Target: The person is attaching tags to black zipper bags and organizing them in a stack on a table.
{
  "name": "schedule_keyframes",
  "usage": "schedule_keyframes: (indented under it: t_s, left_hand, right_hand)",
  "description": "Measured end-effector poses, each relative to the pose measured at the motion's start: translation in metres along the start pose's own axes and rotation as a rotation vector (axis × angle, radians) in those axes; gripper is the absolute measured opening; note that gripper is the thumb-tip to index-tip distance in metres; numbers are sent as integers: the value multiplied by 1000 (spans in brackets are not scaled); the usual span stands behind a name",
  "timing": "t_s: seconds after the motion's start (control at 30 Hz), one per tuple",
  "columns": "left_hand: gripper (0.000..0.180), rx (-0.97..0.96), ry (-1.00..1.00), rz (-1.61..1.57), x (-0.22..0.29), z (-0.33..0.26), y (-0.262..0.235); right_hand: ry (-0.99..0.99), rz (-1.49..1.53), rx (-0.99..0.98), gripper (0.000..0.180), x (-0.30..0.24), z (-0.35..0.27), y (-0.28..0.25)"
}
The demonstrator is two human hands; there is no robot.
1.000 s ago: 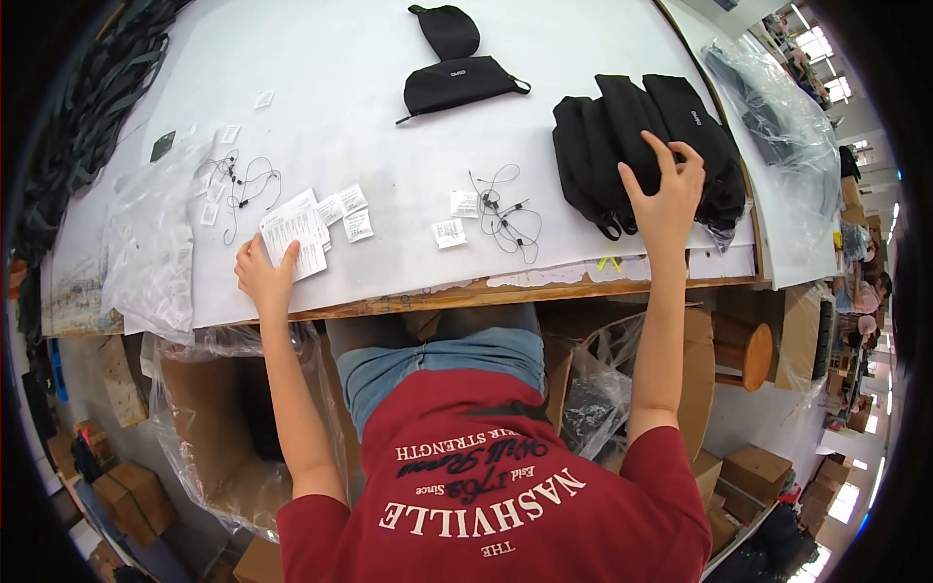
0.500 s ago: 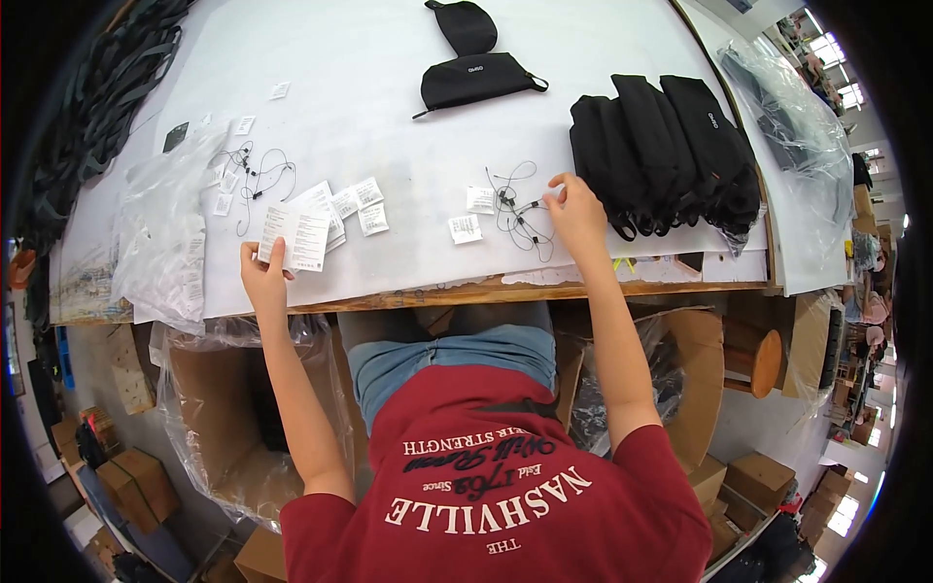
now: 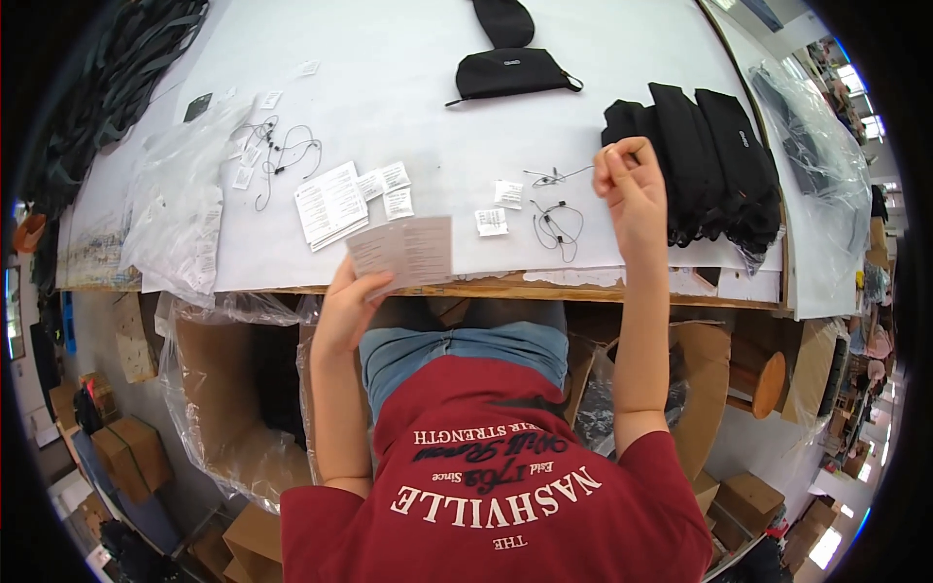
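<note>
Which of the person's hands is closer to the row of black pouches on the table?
The right hand. It is raised just beside the row of black pouches, at their left edge, pinching a thin cord. The left hand is far to their left, at the table's near edge, holding a paper leaflet.

Matt paper leaflet (image 3: 403, 253), matt black cloth pouches (image 3: 700, 160), glossy crinkled plastic bag (image 3: 180, 209), rough wooden table edge (image 3: 544, 289).

A packing workshop: a long white-covered worktable (image 3: 389, 87) (plywood-edged) bears stacked black fabric pouches (image 3: 695, 155), with brown cardboard cartons (image 3: 126, 452) underneath.
</note>
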State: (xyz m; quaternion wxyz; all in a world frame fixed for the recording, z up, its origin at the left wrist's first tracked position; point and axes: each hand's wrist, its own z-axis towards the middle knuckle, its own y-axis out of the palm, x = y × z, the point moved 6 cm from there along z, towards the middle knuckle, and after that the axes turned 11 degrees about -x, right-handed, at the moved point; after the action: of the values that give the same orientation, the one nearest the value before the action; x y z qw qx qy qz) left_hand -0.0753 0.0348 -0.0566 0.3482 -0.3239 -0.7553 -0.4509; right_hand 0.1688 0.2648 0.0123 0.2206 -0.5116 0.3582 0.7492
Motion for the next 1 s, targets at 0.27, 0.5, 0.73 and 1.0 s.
schedule_keyframes:
  t_s: [0.27, 0.5, 0.73, 1.0]
  left_hand:
    - [62, -158, 99, 183, -4, -1, 56]
    - [32, -175, 203, 180, 8, -1, 79]
    - [16, 35, 367, 427, 16, -9, 82]
    - [16, 72, 610, 854, 35, -21, 97]
  right_hand:
    - [-19, -438, 56, 29, -34, 7, 45]
    - [74, -424, -158, 36, -5, -16, 86]
    - [81, -553, -292, 33, 5, -41, 126]
    - [40, -573, -293, 31, 5, -43, 130]
